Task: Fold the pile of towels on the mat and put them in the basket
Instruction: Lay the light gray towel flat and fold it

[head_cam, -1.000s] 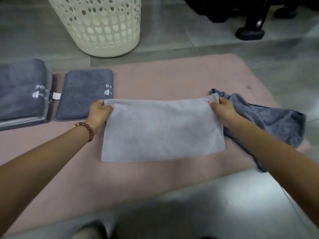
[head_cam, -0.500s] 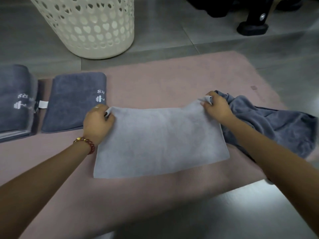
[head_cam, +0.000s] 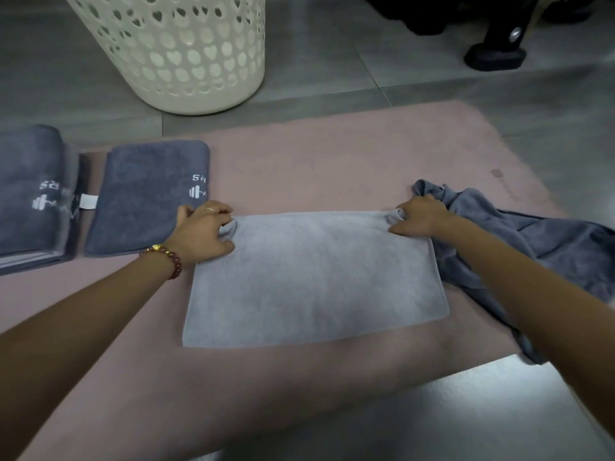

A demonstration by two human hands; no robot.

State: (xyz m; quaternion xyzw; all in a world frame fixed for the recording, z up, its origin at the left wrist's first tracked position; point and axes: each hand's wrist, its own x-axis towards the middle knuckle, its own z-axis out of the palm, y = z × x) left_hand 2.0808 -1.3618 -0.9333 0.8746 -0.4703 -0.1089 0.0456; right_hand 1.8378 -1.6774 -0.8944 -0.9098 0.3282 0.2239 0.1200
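Since both far corners are in hand, step: the next fold of the light grey towel (head_cam: 312, 277) looks about to start (my read).
Left hand (head_cam: 203, 232): fingers curled, pinching the towel's 10 o'clock corner; cloth is bunched under the fingertips.
Right hand (head_cam: 421, 217): fingers curled, pinching the 2 o'clock corner; a small loop of cloth pokes out by the knuckles.
Light grey towel: flat rectangle mid-mat (head_cam: 299, 168), 6 o'clock edge lying free. Not in the basket.
Loose dark towel (head_cam: 532, 234): crumpled at 3 o'clock, touching the light towel's edge and running under the right forearm; tail hangs off the mat onto the floor. Unfolded.
Folded dark towel (head_cam: 143, 197): 9 o'clock, just beside the left hand, logo up.
Folded stack (head_cam: 30, 194): further out at 9 o'clock, partly out of frame.
Basket (head_cam: 186, 51): 11 o'clock, on the floor off the mat, well apart from both hands. Contents: cannot tell.
Progress: roughly mid-task; nothing visibly binned.
Risk, skew: uneven lift between the two hands means the edges miss and the fold goes crooked.
Risk, creases: bunched corners carried into the fold make lumpy layers.
Risk, snag: the right forearm could drag the loose dark towel along or further off the mat.
Risk, knock: the left wrist or bracelet (head_cam: 166, 257) could clip the folded dark towel and open it.
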